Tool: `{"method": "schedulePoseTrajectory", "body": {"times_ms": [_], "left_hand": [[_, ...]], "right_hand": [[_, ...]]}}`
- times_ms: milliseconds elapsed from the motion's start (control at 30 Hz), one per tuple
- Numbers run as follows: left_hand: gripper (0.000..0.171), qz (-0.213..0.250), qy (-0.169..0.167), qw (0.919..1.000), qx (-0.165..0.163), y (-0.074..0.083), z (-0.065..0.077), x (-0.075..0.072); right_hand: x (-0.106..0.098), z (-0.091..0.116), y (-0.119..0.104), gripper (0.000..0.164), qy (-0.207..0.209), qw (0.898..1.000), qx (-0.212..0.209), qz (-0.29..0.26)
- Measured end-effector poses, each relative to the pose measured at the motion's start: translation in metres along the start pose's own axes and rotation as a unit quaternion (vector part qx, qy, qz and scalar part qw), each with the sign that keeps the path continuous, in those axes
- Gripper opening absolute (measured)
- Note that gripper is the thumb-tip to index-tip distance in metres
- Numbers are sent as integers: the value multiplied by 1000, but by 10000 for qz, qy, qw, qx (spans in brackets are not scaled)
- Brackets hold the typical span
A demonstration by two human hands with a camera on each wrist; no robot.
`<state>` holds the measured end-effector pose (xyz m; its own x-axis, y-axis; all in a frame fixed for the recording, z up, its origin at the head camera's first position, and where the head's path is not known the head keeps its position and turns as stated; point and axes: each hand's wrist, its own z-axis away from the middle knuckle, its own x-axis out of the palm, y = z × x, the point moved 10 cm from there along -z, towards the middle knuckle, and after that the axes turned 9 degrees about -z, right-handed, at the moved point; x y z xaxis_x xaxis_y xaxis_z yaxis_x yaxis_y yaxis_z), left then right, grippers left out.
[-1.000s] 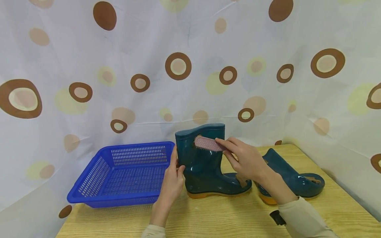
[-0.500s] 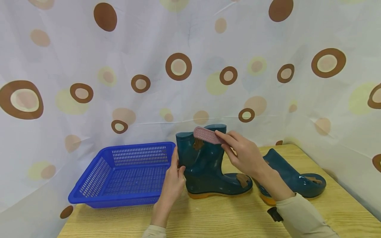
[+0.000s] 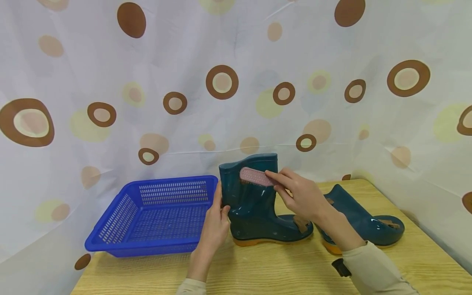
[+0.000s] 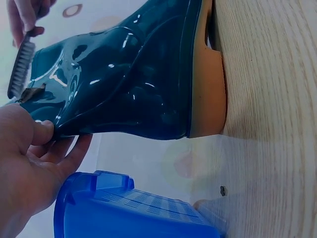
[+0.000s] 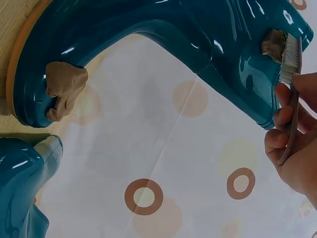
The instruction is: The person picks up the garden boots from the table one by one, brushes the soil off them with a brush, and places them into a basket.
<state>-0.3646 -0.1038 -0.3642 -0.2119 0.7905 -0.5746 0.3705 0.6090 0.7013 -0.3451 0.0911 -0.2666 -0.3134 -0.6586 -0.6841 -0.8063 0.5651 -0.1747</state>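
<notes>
A dark teal rubber boot (image 3: 254,213) with an orange sole stands upright on the table, toe to the right. My left hand (image 3: 214,223) grips the back of its shaft, thumb on the near side, fingers behind, as the left wrist view shows. In my right hand (image 3: 304,196) is a pink scrubbing brush (image 3: 254,176), pinched by its handle, bristles against the upper shaft. The right wrist view shows the bristles touching a brown mud-like lump (image 5: 273,44) there. Another brown lump (image 5: 66,87) sticks to the toe.
A second teal boot (image 3: 354,217), with brown patches, lies tilted on the right of the wooden table (image 3: 258,270). To the left stands a blue plastic basket (image 3: 147,246) with slotted walls. A patterned curtain (image 3: 236,123) hangs behind.
The brush lifted towards the boot's rim, baring the brown lump, then came back down onto the shaft. The boot's opening flexed and straightened. My left hand keeps its hold.
</notes>
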Motion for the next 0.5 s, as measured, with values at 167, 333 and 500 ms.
{"method": "schedulePoseTrajectory", "body": {"times_ms": [167, 333, 500], "left_hand": [[73, 5, 25, 10000, 55, 2, 1, -1], [76, -3, 61, 9999, 91, 1, 0, -1], [77, -54, 124, 9998, 151, 2, 0, -1]], "right_hand": [[2, 3, 2, 40, -179, 9996, 175, -102], [3, 7, 4, 40, -295, 9990, 271, -211], [4, 11, 5, 39, -355, 9986, 241, -314]]}}
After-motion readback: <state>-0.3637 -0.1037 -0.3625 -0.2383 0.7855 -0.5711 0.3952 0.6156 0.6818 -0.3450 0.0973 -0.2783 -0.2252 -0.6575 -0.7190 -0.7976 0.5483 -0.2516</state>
